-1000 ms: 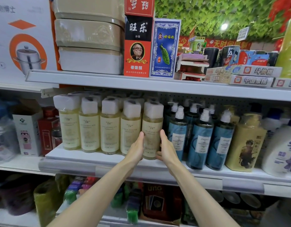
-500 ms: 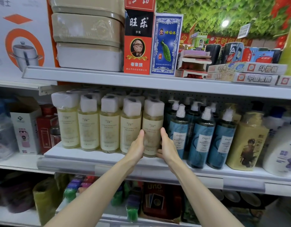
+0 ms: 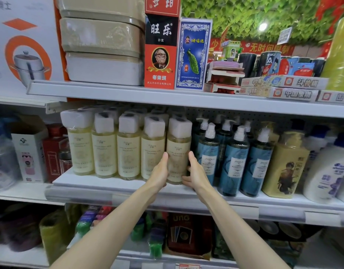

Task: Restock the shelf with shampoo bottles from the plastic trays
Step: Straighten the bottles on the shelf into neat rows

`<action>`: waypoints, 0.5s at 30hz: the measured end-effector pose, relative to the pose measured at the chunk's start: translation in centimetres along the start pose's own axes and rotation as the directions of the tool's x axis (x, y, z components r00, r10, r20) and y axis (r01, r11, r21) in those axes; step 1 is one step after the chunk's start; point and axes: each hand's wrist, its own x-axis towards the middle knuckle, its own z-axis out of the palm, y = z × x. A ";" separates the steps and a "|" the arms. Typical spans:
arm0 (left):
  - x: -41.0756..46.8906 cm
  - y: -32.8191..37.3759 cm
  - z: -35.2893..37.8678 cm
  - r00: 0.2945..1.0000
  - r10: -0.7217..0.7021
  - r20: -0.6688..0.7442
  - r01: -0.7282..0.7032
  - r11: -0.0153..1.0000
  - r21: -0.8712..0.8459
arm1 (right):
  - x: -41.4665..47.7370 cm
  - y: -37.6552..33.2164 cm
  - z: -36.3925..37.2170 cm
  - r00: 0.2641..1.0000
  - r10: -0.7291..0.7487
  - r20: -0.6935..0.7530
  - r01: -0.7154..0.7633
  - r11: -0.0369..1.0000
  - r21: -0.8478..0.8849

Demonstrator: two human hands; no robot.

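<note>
Nearest to us, our left hand and right hand clasped one pale shampoo bottle between them. Both thumbs lay upright along its sides, the right fingers curled onto its lower front, and the left fingers were hidden behind it. The bottle stood upright at the front of the middle shelf, at the right end of a row of matching bottles. Just to its right stood blue pump bottles. Farther up, on the shelf above, stood two tall card boxes.
</note>
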 end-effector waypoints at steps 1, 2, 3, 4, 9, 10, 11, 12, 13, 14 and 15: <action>-0.1 0.1 0.0 1.000 0.003 -0.001 -0.003 1.000 -0.005 | -0.2 0.0 0.0 1.000 -0.001 0.010 0.001 1.000 0.008; -0.3 0.2 -0.1 1.000 0.009 -0.001 -0.009 1.000 -0.007 | -0.4 0.0 -0.1 1.000 -0.003 0.016 0.003 1.000 0.015; -0.5 0.2 0.0 1.000 0.020 -0.001 -0.020 1.000 -0.008 | -0.6 0.1 -0.2 1.000 -0.011 0.021 0.010 1.000 0.022; -0.7 0.2 0.0 0.999 0.033 -0.002 -0.033 0.999 -0.009 | -0.9 0.1 -0.3 0.999 -0.023 0.025 0.023 0.999 0.026; -1.8 0.2 0.8 0.997 0.065 -0.043 -0.066 0.997 -0.038 | -1.9 0.5 -1.5 0.996 -0.081 0.023 0.081 0.996 0.031; -1.9 0.1 1.0 0.996 0.065 -0.054 -0.067 0.997 -0.041 | -1.9 0.6 -1.8 0.997 -0.081 0.019 0.080 0.996 0.030; -2.0 0.1 1.3 0.996 0.065 -0.062 -0.068 0.997 -0.042 | -2.0 0.8 -2.1 0.997 -0.077 0.014 0.076 0.997 0.026; -2.1 0.0 1.5 0.996 0.063 -0.067 -0.066 0.997 -0.044 | -2.1 0.8 -2.4 0.997 -0.073 0.007 0.073 0.997 0.022; -2.3 -0.1 1.8 0.996 0.061 -0.071 -0.065 0.997 -0.052 | -2.3 0.9 -2.7 0.998 -0.069 -0.001 0.069 0.997 0.026; -2.6 -0.2 2.2 0.995 0.058 -0.075 -0.063 0.996 -0.061 | -2.4 1.1 -3.2 0.998 -0.062 -0.011 0.063 0.997 0.038; -2.8 -0.2 2.6 0.995 0.059 -0.081 -0.065 0.995 -0.069 | -2.6 1.2 -3.7 0.998 -0.056 -0.023 0.057 0.997 0.055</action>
